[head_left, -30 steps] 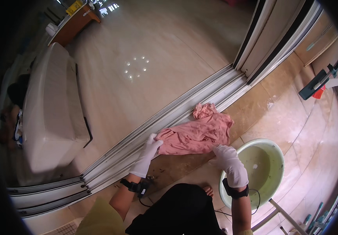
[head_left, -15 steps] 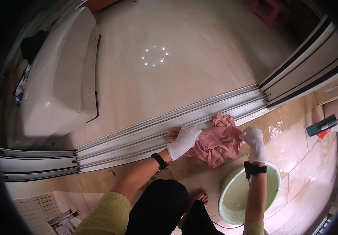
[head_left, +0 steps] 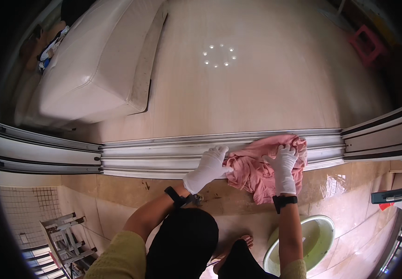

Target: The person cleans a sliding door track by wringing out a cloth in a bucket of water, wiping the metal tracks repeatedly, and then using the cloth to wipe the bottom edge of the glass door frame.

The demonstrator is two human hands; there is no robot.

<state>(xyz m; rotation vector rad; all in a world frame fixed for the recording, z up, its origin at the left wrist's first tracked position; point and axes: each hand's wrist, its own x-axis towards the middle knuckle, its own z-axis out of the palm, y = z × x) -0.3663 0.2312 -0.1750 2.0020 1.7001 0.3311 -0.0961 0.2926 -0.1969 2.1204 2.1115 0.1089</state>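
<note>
A crumpled pink cloth [head_left: 250, 169] lies across the pale metal sliding-door track [head_left: 164, 153], its lower end hanging onto the brown tile edge. My right hand [head_left: 283, 171], in a white glove, is on top of the cloth with bent fingers gripping its folds. My left hand [head_left: 208, 168], gloved in white too, rests at the track just left of the cloth. Its fingers are apart, with the thumb side at the cloth's edge. Below my right forearm stands a pale green basin [head_left: 330, 232] holding cloudy liquid.
A light padded sofa [head_left: 103, 60] stands at the far left beyond the track. Door panels [head_left: 382, 135] rise at the right end. A red stool [head_left: 368, 45] is at the far right, a green-headed tool [head_left: 387, 195] at the right, and a metal stepladder [head_left: 66, 239] at the lower left.
The view has turned and shifted. My left hand has come off the cloth to its left side; my right hand has moved from the cloth's right edge onto its top.
</note>
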